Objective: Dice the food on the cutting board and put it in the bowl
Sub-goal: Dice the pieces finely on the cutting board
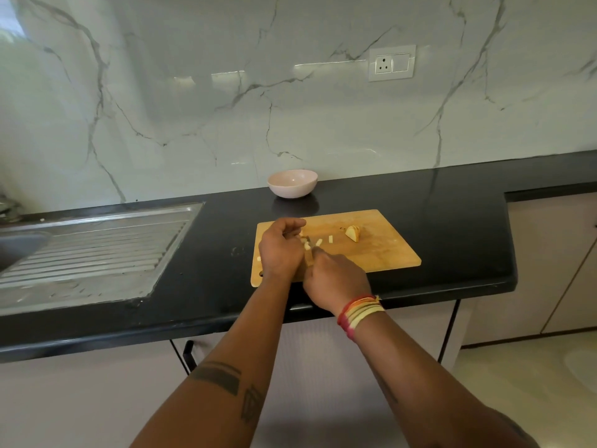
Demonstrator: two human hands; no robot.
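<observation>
**The pieces lie under our left hand, and the blade runs away from us**

Our left hand (281,250) sits on the near-left part of the cutting board (381,250), with its fingers curled down over the food we are dicing. What it presses is mostly hidden, so we cannot tell its shape. Our right hand (336,276) is just beside it, on the right and a little nearer to us, and it grips the knife (309,253). Only a short part of the knife shows between the two hands; its long axis seems to point away from us.

Some small cut pieces (318,242) lie just beyond the fingers, toward the middle of the board. One uncut wedge (352,233) rests further right, apart from both hands; the right hand is nearer to it. One small piece sits at the left edge of the board.

The bowl (292,183) stands on the desk (452,221) behind the board, straight beyond the left hand, and it looks empty. We judge that the dicing is only partly done.
</observation>
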